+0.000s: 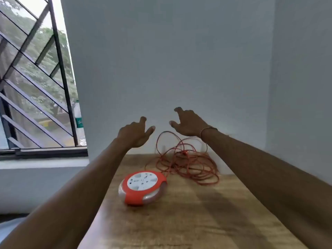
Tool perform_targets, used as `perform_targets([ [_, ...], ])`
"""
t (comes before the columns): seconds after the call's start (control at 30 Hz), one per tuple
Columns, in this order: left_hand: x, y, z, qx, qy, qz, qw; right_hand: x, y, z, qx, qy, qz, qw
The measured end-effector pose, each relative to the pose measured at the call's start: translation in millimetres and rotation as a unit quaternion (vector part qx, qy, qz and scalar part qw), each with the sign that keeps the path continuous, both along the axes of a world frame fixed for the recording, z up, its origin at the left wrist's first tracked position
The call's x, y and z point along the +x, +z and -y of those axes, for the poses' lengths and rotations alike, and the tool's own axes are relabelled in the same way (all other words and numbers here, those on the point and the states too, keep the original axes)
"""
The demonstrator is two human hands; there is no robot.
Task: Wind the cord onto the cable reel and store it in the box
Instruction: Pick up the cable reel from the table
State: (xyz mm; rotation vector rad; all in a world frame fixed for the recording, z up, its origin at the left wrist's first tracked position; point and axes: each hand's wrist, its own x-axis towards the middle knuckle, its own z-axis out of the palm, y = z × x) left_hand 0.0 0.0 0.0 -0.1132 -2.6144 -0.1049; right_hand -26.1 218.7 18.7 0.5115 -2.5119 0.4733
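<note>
Two bare forearms come in from the bottom corners and reach forward over the wooden worktop (206, 216), whose left edge runs diagonally under the left forearm and whose near end is cut off by the frame. The left hand (133, 134) and the right hand (188, 123) hang in the air with a gap between them, backs up, fingers spread and loosely curled; each grip is wide apart and has hold of nothing. A thin beaded bracelet (206, 131) circles the right wrist. Below and nearer than the left hand, close to the worktop's left edge, the round orange and white plastic cable reel (142, 187) lies flat with its socket face up. Below the right hand, at the far end against the pale wall (170, 60), the thin orange cord (186, 164) lies in a loose tangle, unwound, one loop standing up toward the gap between the hands. The worktop nearer than the reel and cord is bare. Motion blur softens the cord and reel, so the cord's ends cannot be made out. Left of the left hand, a barred window (36, 78) shows trees, and a clear plastic bottle (79, 121) stands at the window's right edge.
</note>
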Motion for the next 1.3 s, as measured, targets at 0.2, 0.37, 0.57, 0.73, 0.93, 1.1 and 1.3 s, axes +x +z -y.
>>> perform_targets([
  [0.2,20.4,-48.0,28.9,0.067,0.069,0.25,0.963,18.8,-49.8,22.3,0.043,0.015,0.167,0.985],
  [0.37,36.2,-74.8,39.5,0.113,0.119,0.385,0.908,37.3,-96.1,42.0,-0.041,0.06,0.323,0.943],
  [0.57,32.3,-90.3,37.8,0.189,0.107,0.378,0.9,42.0,-124.3,55.4,-0.157,0.061,0.399,0.901],
  [0.73,19.6,-97.6,42.9,0.196,0.057,0.276,0.939,33.5,-127.6,50.1,-0.247,0.063,0.441,0.861],
  [0.93,-2.4,-86.0,40.6,0.147,-0.02,0.039,0.988,32.5,-123.3,27.7,-0.397,0.131,0.491,0.764],
  [1.1,-10.6,-58.0,12.1,0.326,-0.093,-0.106,0.935,37.3,-103.2,-4.8,-0.488,0.183,0.452,0.724],
  [1.3,-14.0,-32.5,-25.2,0.454,-0.196,-0.151,0.856,44.1,-74.8,-28.6,-0.594,0.208,0.364,0.687],
])
